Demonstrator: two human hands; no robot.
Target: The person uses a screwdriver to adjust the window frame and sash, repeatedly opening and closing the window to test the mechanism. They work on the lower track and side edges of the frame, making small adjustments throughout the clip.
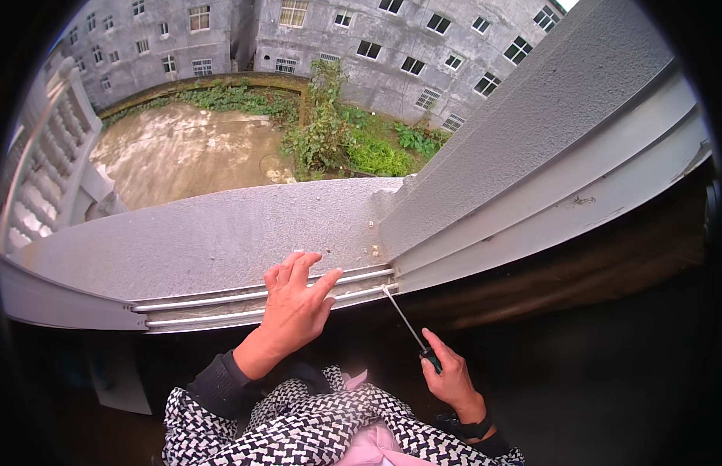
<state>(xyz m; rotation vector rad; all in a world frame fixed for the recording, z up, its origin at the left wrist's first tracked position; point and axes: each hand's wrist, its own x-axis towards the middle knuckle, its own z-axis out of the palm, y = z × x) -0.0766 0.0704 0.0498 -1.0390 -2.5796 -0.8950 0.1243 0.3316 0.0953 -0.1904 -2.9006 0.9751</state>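
My right hand (449,373) is wrapped round the dark handle of a screwdriver (406,322). The screwdriver's thin metal shaft points up and left. Its tip, with something whitish on it, meets the right end of the window track (213,316), close to the frame's corner. Over the middle of that track is my left hand (296,299), fingers spread and slightly bent, holding nothing. Whether its underside rests on the rails cannot be seen. Two pale rails run along the track, with dirt in the groove between them.
Beyond the track lies a rough grey outer sill (221,233) with small crumbs near its right corner. The upright window frame (547,186) rises at right. Outside, far below, are a concrete yard (190,155), green plants (322,132) and a grey building (361,35). A white balustrade (54,155) stands left.
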